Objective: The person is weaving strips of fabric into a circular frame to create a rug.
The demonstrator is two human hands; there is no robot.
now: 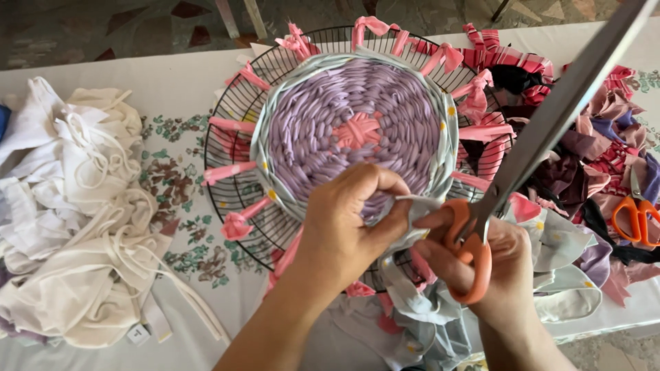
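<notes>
Pale strip (419, 206) pinched in my left hand (350, 220) at the mat's (354, 130) near edge; right hand (481, 264) grips scissors (522, 158), blades angled away.

The scissors (550, 117) run out past the top right corner, so the blade tips cannot be seen. The two hands (350, 220) cover the near rim of the wire frame (227, 130) and the lower edge of the woven mat (344, 103). The white cloth pile (75, 206) is cut off at the left edge. The counter (179, 75) extends beyond view. A second pair of scissors (636, 213) lies partly buried in scraps.
</notes>
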